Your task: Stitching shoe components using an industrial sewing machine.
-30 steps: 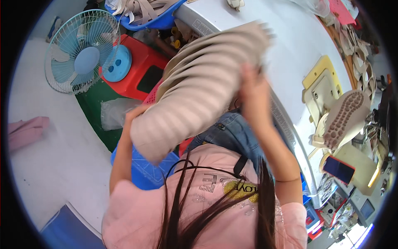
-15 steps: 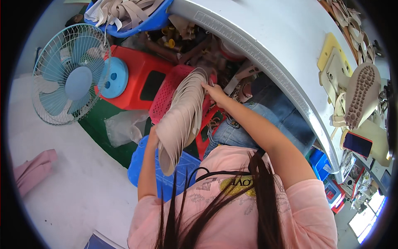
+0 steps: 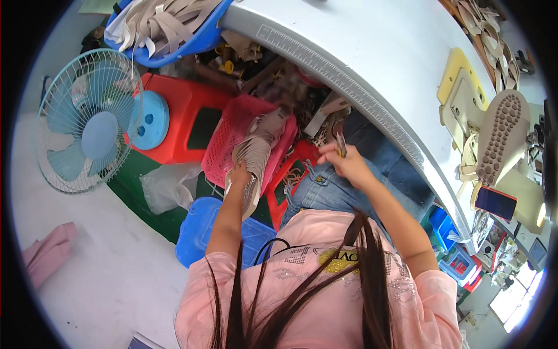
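- One pale-blue round electric fan with a wire cage (image 3: 93,119), standing at far left.
- One glossy red plastic stool (image 3: 174,102), bearing a light-blue plastic disc with dark holes (image 3: 152,120).
- One crumpled clear plastic bag (image 3: 165,189), beside a flat blue plastic lid (image 3: 218,230).
- One left hand (image 3: 239,176), closed on the near part of the stack, at its left side. Risk, as judged: a loosened hold could let the overlapping pieces slip, since their lower end overhangs. Pose: forearm nearly upright from the sleeve, back of the hand largely uppermost.
- One open-topped pink perforated plastic basket (image 3: 218,152), set near the stool.
- One long stack of thin beige overlapping pieces (image 3: 264,139), leaning with its upper part in the basket and its lower end past the near rim.
- One right hand (image 3: 350,167), fingers closed around a small pointed metal tool (image 3: 341,143), apart from the stack. Risk, as judged: the tip could nick pieces if swung close. Pose: elbow bent outward, forearm slanting up and inward.
- One white worktable with a ruler-marked edge (image 3: 401,52), bearing a beige studded shoe sole (image 3: 503,139).
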A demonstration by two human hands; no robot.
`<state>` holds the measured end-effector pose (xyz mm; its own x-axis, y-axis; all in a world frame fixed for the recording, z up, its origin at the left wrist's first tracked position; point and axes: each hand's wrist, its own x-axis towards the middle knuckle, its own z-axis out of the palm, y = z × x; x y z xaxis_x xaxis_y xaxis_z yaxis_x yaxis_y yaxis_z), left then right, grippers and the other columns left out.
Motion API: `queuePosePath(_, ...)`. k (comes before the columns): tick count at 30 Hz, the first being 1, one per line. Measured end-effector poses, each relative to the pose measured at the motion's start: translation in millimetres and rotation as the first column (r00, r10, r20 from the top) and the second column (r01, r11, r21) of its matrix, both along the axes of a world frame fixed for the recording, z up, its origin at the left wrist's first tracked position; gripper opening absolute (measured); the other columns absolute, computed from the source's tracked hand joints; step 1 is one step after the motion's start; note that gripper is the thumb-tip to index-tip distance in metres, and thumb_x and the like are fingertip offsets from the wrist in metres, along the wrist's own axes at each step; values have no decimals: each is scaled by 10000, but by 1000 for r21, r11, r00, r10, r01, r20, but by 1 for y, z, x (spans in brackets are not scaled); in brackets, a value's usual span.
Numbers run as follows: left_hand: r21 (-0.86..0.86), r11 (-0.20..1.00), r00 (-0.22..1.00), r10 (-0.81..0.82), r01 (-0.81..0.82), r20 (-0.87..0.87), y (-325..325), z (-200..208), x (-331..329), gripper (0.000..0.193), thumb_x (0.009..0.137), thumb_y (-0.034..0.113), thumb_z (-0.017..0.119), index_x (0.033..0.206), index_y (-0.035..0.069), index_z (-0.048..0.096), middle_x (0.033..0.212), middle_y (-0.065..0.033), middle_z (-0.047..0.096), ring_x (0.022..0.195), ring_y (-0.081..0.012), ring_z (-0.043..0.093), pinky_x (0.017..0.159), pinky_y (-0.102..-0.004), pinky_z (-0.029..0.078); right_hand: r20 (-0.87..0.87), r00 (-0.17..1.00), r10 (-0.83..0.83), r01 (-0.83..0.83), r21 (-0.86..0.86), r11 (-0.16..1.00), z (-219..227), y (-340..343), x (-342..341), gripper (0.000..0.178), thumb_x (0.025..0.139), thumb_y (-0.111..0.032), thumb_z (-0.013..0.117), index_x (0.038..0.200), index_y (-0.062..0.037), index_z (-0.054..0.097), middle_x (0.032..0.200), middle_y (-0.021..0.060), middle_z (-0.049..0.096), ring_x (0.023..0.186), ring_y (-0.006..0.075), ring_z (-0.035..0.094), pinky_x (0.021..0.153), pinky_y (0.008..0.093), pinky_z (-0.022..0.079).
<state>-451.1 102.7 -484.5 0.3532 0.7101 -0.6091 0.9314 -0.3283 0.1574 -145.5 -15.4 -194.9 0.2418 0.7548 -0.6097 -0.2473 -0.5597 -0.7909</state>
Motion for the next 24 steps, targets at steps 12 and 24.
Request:
queuePosePath(12,20,924,894,-375,382,243,-4,84,94,258,681,129,486,914,46,562,898,-201,577,821,-360,557,712,-424,447,-40,982,-185,53,997,61,284,-92,5,160,768,-9,430,765,-50,584,976,135,564,910,236,543,750,357,443)
queuePosePath(24,226,585,132,-505,779,853,-110,436,345,217,677,29,532,893,10,533,871,-134,561,827,-287,537,743,-334,427,296,867,-402,-447,818,-361,308,-220,64,81,776,-56,551,826,-29,608,1006,37,589,967,159,511,774,354,417)
